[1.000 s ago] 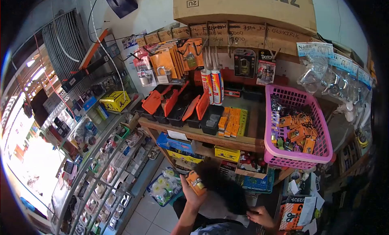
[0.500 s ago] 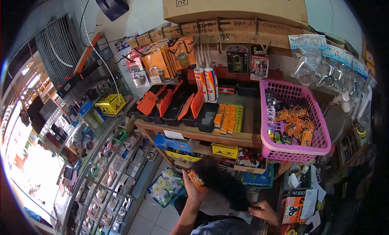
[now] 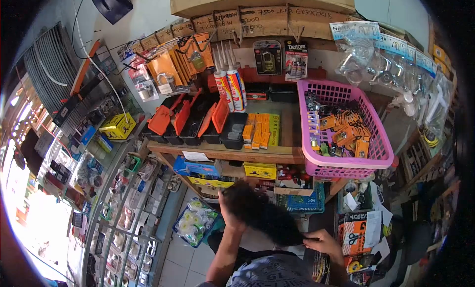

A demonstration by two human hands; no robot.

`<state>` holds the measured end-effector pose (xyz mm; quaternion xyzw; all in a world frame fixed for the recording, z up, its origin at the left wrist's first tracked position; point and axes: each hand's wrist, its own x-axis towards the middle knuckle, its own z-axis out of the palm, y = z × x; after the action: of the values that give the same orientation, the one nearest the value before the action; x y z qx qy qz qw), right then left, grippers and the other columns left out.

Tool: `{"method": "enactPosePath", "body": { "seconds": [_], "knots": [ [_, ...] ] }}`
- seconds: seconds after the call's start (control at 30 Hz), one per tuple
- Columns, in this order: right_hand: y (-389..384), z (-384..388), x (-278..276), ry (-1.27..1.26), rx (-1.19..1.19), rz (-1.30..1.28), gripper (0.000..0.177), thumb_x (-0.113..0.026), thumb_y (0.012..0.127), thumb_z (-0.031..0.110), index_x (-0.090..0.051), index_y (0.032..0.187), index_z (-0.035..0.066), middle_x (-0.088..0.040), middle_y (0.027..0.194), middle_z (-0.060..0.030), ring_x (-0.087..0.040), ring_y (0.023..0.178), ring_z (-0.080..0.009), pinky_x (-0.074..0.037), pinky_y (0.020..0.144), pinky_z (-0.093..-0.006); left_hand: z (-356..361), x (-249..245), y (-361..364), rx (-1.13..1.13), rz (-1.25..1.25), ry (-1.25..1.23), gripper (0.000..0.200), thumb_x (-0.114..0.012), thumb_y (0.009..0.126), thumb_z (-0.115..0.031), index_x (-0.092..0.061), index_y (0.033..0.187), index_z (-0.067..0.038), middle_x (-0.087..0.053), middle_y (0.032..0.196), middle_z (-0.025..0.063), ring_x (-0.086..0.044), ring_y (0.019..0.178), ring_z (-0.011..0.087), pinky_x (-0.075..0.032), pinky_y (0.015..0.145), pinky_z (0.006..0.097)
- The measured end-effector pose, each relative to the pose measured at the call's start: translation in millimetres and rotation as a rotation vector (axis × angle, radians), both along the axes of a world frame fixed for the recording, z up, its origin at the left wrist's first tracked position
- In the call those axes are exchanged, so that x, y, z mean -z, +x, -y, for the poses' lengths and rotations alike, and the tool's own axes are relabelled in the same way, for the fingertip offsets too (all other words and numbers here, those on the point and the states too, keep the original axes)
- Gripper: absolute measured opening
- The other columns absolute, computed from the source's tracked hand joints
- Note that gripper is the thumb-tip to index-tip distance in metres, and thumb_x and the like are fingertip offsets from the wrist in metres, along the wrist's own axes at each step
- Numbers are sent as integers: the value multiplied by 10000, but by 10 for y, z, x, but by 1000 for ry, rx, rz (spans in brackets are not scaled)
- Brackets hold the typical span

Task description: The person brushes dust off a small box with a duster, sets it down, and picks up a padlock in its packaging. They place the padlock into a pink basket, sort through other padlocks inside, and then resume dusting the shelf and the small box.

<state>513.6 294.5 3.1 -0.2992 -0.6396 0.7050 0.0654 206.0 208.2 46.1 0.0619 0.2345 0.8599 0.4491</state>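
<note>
On the wooden shelf (image 3: pixel 222 153), a bare strip runs between the small orange boxes (image 3: pixel 257 133) and the pink basket (image 3: pixel 346 165), which overhangs the edge. Below, a black bushy mass (image 3: pixel 262 217) crowds the left hand (image 3: pixel 228 215) against stacked boxes (image 3: pixel 208 169), and the tiled floor (image 3: pixel 173 267) is a narrow lane beside the glass display case (image 3: pixel 118 222).

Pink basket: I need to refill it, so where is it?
In the head view, the pink basket sits at the right end of the shelf, right of the orange boxes and below the hanging bags.

Hardware shop: hanging padlocks (image 3: pixel 163 79), stocked shelves (image 3: pixel 222 153).
</note>
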Motion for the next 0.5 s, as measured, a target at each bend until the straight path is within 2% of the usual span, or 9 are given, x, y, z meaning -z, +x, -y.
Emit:
{"method": "enactPosePath", "body": {
  "seconds": [0.07,0.13,0.23,0.3,0.33,0.4,0.43,0.47,0.5],
  "knots": [
    [49,-28,100,27,43,-17,289,-642,913,86,-642,1160,-64,-688,814,-79,-601,705,-82,-483,619,-251,6,-30,-7,285,-97,312,777,-229,946,-673,-444,1383,-68,-503,1368,176,-490,1240,377,-362,1065,528],
    [87,-18,118,49,89,-32,301,-646,910,84,-637,1174,-62,-691,821,-82,-604,702,-85,-485,618,-252,-1,-155,106,-15,16,-75,759,-265,945,-665,-463,1354,-57,-519,1344,188,-510,1214,380,-377,1048,523],
    [115,-32,-2,85,-15,-44,309,-648,909,87,-630,1172,-73,-692,787,-70,-606,689,-73,-491,613,-249,9,-215,131,11,31,-114,739,-282,953,-647,-460,1361,-58,-525,1344,174,-512,1219,362,-384,1046,512],
    [111,-57,25,130,29,-51,308,-648,909,89,-630,1170,-75,-689,773,-68,-603,687,-69,-489,610,-246,0,-164,71,314,-134,334,691,-286,974,-606,-485,1342,-57,-548,1323,138,-520,1209,335,-393,1040,501],
    [109,-64,45,180,67,-55,308,-648,910,91,-630,1168,-77,-686,758,-66,-600,685,-65,-488,607,-244,22,-180,96,317,-134,330,691,-286,974,-606,-485,1342,-57,-548,1323,138,-520,1209,335,-393,1040,501],
    [111,-48,14,209,103,-48,304,-648,910,92,-634,1167,-70,-684,754,-66,-596,679,-62,-483,598,-239,55,-236,159,48,-1,-9,693,-270,982,-594,-437,1371,-44,-538,1324,163,-524,1200,336,-393,1040,501],
    [118,-64,-76,195,21,-60,224,-645,911,80,-664,1082,-63,-670,749,-47,-583,670,-52,-469,579,-224,-2,-248,178,-41,-164,-101,784,-229,952,-657,-407,1393,-34,-492,1363,215,-518,1200,399,-368,1058,533],
    [121,-68,-122,180,-62,-71,158,-643,911,68,-694,996,-56,-656,743,-29,-570,661,-41,-455,560,-209,-22,-110,48,230,-261,314,785,-225,952,-656,-389,1403,-35,-487,1374,203,-514,1207,405,-361,1060,551],
    [123,-78,-87,182,-58,-74,158,-643,911,68,-694,996,-56,-656,743,-29,-570,661,-41,-455,560,-209,13,24,17,261,-235,296,785,-222,950,-663,-391,1405,-47,-493,1379,171,-524,1204,381,-364,1060,549]
  ]
}}
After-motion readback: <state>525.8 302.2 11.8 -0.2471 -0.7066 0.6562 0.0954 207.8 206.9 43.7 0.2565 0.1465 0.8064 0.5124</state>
